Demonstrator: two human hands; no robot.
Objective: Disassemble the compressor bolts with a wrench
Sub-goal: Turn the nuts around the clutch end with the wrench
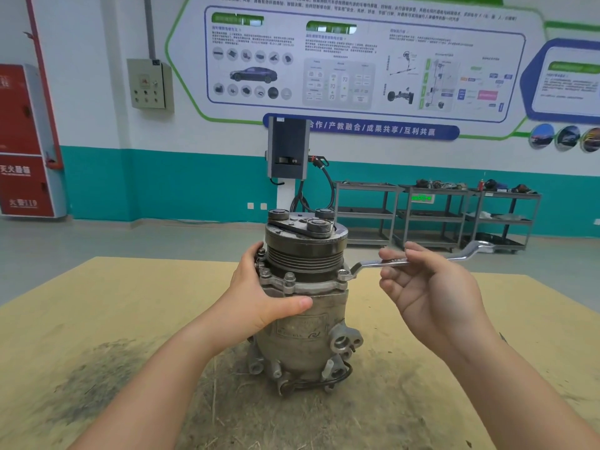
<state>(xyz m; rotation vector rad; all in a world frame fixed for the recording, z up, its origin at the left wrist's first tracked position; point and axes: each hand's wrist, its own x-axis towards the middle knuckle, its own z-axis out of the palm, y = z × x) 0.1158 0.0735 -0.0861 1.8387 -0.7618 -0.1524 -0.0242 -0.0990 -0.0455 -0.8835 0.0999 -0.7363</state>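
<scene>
Here, the grey metal compressor (302, 306) stands upright on the scuffed tan board table (97, 319); the left hand (259, 297) clasps its body, while right hand (431, 293) fingers pinch the silver offset ring wrench (389, 263) seated on a flange bolt (343, 274).

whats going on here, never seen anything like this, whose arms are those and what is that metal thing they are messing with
This is a single picture from a camera worn on a person's head, looking forward and down, so the two bare arms are the wearer's own. The metal thing is a car air-conditioning compressor, standing upright on a yellowish board table with dark grimy smudges. The left hand wraps round the compressor's body to steady it. The right hand holds the shaft of a silver wrench in its fingers; the wrench's ring end sits over a bolt on the flange below the grooved pulley. Other bolts are in place on the flange. Behind are shelf carts and a wall poster.
</scene>
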